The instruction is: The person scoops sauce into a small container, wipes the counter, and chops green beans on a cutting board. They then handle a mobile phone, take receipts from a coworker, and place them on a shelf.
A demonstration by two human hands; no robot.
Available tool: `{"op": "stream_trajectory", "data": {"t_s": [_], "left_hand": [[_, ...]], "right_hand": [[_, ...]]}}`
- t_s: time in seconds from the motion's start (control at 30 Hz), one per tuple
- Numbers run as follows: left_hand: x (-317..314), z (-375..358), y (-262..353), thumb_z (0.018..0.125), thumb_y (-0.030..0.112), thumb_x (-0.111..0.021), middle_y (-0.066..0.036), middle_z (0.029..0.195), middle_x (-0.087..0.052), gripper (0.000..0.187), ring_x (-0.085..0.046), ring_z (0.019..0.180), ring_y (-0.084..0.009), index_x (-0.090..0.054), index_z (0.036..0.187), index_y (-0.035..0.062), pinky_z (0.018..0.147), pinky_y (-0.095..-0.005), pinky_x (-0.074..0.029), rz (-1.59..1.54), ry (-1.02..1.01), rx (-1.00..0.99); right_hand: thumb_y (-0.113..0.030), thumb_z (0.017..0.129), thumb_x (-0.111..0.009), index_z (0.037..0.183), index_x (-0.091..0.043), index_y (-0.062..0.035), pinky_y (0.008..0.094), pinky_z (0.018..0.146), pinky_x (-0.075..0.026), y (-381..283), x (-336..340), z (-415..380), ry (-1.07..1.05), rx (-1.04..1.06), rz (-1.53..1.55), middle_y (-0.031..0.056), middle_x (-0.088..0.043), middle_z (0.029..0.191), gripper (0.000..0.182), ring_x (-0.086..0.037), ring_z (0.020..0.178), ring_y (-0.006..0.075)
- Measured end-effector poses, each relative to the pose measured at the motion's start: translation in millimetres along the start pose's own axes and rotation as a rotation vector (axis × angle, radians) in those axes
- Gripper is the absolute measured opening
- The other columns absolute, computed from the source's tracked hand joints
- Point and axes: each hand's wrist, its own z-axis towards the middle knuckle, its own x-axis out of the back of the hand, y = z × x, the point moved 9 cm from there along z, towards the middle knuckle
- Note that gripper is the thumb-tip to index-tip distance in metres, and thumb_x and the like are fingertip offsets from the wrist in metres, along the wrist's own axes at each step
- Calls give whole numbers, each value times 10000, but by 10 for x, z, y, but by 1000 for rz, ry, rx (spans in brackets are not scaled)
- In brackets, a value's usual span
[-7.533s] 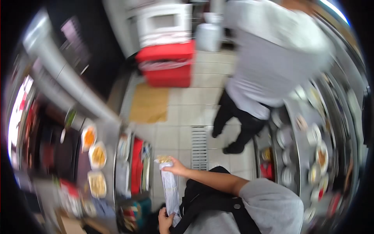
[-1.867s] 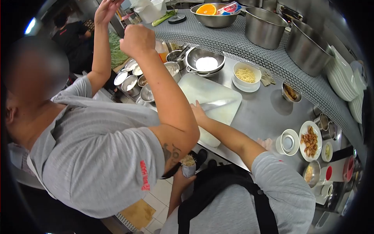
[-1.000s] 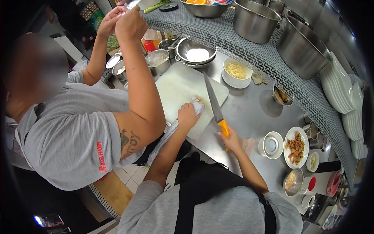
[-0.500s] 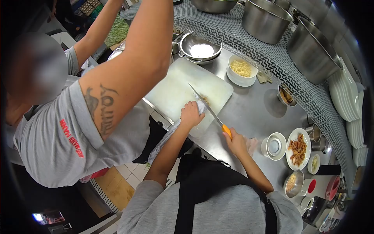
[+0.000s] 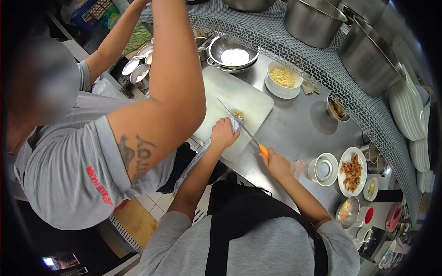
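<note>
My left fingers are pressing together over the bundle (image 5: pixel 194 164), the left thumb (image 5: pixel 237 134) spreading to the right. My right fingers are closing around the knife's orange handle (image 5: pixel 263 151); I cannot tell how the lower ones are sitting. The blade (image 5: pixel 249 134) is slanting across the bundle's far end, between my left hand (image 5: pixel 224 132) and the ragged tip (image 5: pixel 239 115). That tip is lying on the board (image 5: pixel 256 97), while the wrapped length is running past the near edge, beside my left forearm.

I am judging the bundle light, slightly springy under its loose wrap, with a crumbly tip; the wrap may be slipping if I am pinching only the paper. The best hold is a firm one around the wrapped body, fingertips curling back from the edge. The knife is feeling stiff and fairly light, I am guessing, and its handle is the only safe place for my right hand (image 5: pixel 278 166).

Compared with a second ago, the knife is no longer pointing away to the right of the bundle; it is crossing its far end. To the left, the co-worker's arm (image 5: pixel 177 78) is reaching higher, the working fingers now mostly leaving my view.
</note>
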Motion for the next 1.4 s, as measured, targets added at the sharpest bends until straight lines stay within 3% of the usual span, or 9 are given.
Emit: {"op": "stream_trajectory", "data": {"t_s": [0.63,0.97,1.13,1.3,1.4], "left_hand": [[-8,16,3,696,318,-608,-184,960,-501,451,-510,899,-330,-440,945,-18,742,-434,-437,-17,12,-33],[-62,-37,14,710,277,-594,-189,937,-500,402,-507,889,-342,-429,925,-19,730,-430,-437,-64,62,-98],[-88,59,-93,702,285,-601,-183,921,-498,407,-512,878,-338,-432,918,-15,726,-430,-443,-129,71,-96],[-70,70,-108,713,260,-578,-217,936,-509,388,-502,896,-371,-431,920,-33,766,-440,-427,-187,54,-97],[-85,94,-157,715,255,-569,-230,975,-512,388,-493,917,-391,-439,932,-39,775,-437,-422,-235,27,-87]], "right_hand": [[-380,870,-444,891,-467,-6,466,551,-474,-176,231,99,-125,5,-61,207,-597,666,375,-599,634,379],[-352,853,-476,956,-488,6,455,590,-480,-516,-305,950,-69,114,39,220,-603,729,373,-596,676,389],[-386,854,-466,963,-495,3,462,614,-472,-251,-249,716,-131,81,22,230,-599,740,405,-595,702,383],[-405,859,-453,958,-494,7,471,600,-454,-233,93,579,-192,67,77,224,-598,749,425,-587,690,387],[-398,860,-451,939,-496,1,468,596,-444,-279,472,510,-71,74,171,218,-599,753,409,-578,690,395]]}}
